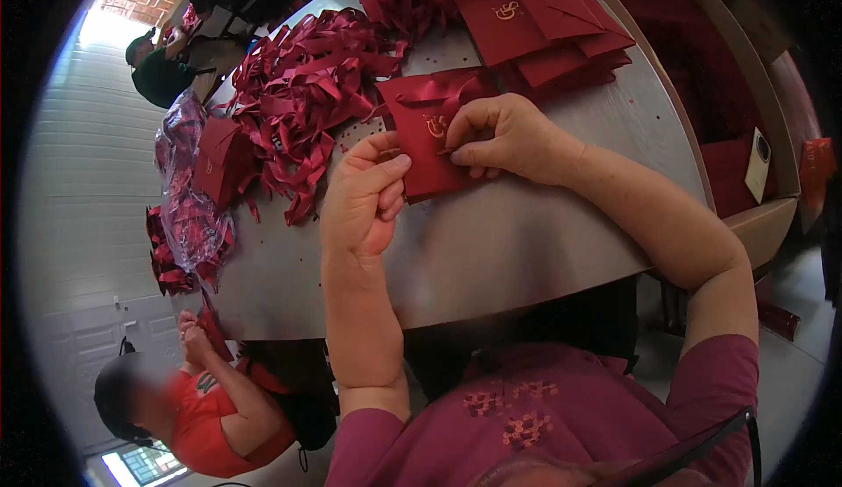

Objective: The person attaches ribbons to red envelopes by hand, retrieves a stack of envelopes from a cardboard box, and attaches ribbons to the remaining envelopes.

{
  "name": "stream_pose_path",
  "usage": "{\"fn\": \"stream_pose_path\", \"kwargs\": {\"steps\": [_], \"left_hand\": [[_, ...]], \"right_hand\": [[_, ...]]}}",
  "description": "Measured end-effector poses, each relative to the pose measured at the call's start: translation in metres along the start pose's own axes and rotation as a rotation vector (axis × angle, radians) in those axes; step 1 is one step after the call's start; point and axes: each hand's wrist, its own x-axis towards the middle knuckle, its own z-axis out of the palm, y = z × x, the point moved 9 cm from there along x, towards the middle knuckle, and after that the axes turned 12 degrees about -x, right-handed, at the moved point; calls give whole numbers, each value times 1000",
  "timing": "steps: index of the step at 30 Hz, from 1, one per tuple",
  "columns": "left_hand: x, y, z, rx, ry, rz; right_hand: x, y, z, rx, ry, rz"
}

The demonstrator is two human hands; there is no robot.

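Now, at twelve o'clock over the table [281,268], the red bag [418,164] is gripped at its nine-o'clock edge by the left hand [368,184], best kept steady and uncreased, while at three the right hand [513,141] is curled, its hold impossible to tell.

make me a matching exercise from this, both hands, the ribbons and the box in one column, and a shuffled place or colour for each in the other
Column one
1. left hand
2. right hand
3. ribbons
4. box

Column two
A. by the gold logo on the front of the bag
B. brown, to the right of the table
C. at the bag's left edge
D. red, heaped on the table

Right pairs: 1-C, 2-A, 3-D, 4-B
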Motion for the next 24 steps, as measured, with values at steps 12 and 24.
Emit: {"fn": "stream_pose_path", "kwargs": {"steps": [12, 24], "left_hand": [[1, 4, 13, 209, -41, 178], [6, -1, 1, -4, -6, 112]], "right_hand": [[-3, -5, 0, -20, 32, -29], [-3, -5, 1, 36, 63, -18]]}}
